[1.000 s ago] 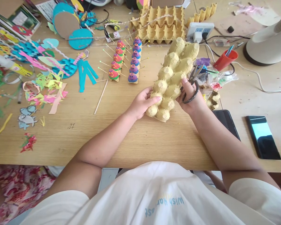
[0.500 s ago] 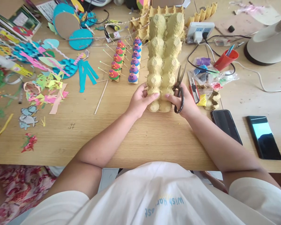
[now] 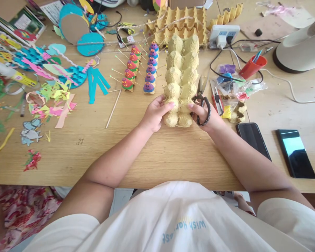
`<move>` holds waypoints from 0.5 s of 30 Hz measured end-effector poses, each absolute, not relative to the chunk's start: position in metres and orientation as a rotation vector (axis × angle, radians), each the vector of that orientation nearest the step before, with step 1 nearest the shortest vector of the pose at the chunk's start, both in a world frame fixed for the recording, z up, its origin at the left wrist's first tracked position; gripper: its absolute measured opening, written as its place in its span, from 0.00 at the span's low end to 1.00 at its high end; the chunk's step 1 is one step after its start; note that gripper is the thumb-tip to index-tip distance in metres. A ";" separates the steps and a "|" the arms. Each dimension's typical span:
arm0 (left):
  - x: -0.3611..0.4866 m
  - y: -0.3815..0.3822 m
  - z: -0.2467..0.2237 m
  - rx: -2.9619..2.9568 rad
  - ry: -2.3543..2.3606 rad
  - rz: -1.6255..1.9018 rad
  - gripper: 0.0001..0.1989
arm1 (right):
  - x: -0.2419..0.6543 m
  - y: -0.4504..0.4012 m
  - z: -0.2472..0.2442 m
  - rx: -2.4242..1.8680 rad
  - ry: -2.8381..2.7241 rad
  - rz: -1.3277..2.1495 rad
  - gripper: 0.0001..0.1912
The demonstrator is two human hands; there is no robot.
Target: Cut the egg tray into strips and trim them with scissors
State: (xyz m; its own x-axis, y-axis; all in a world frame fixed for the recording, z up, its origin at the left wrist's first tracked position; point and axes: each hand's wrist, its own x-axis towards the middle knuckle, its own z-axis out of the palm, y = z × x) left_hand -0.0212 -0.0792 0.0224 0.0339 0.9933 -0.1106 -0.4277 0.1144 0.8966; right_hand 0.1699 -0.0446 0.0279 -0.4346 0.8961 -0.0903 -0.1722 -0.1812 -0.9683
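Between my hands is a two-row strip of yellow egg carton [image 3: 181,75], its cups bulging upward. My left hand [image 3: 157,113] grips its near left side, thumb on top and fingers underneath. On the near right side, my right hand [image 3: 206,113] pinches the carton and also holds black-handled scissors [image 3: 200,90], blades pointing away from me. To the left stand two painted egg-carton caterpillars, one red and green [image 3: 131,66], one purple and blue [image 3: 151,66], with pins stuck in their sides.
More egg carton [image 3: 182,17] lies behind. On the right are a power strip [image 3: 223,33], a red cup [image 3: 253,66], a box cutter [image 3: 216,99] and two phones, one dark [image 3: 253,138], one reflective [image 3: 295,152]. Paper scraps [image 3: 54,96] and a thin stick [image 3: 113,108] lie left.
The far end of the egg carton strip has dropped and come nearer, uncovering more of the carton behind it. Both hands keep their hold, and the scissors have turned slightly.
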 end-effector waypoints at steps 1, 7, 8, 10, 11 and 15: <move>-0.021 -0.079 0.023 0.804 0.913 1.293 0.23 | 0.169 -0.045 0.028 -0.870 -1.279 1.721 0.29; -0.023 -0.080 0.025 0.829 0.842 1.280 0.22 | 0.166 -0.047 0.035 -0.715 -1.216 1.805 0.22; -0.023 -0.080 0.025 0.834 0.815 1.273 0.22 | 0.167 -0.047 0.036 -0.704 -1.206 1.825 0.22; -0.023 -0.081 0.025 0.837 0.759 1.255 0.23 | 0.167 -0.047 0.037 -0.688 -1.180 1.877 0.24; -0.023 -0.081 0.025 0.832 0.743 1.243 0.24 | 0.168 -0.047 0.037 -0.678 -1.165 1.908 0.25; -0.022 -0.084 0.025 0.775 0.760 1.199 0.26 | 0.168 -0.048 0.034 -0.619 -1.110 1.995 0.27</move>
State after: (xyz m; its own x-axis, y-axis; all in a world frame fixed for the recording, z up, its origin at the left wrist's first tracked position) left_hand -0.0220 -0.0836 0.0247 0.1938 0.9761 -0.0980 -0.5047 0.1849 0.8432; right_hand 0.1679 -0.0479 0.0336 -0.5965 0.8011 -0.0497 -0.3800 -0.3364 -0.8617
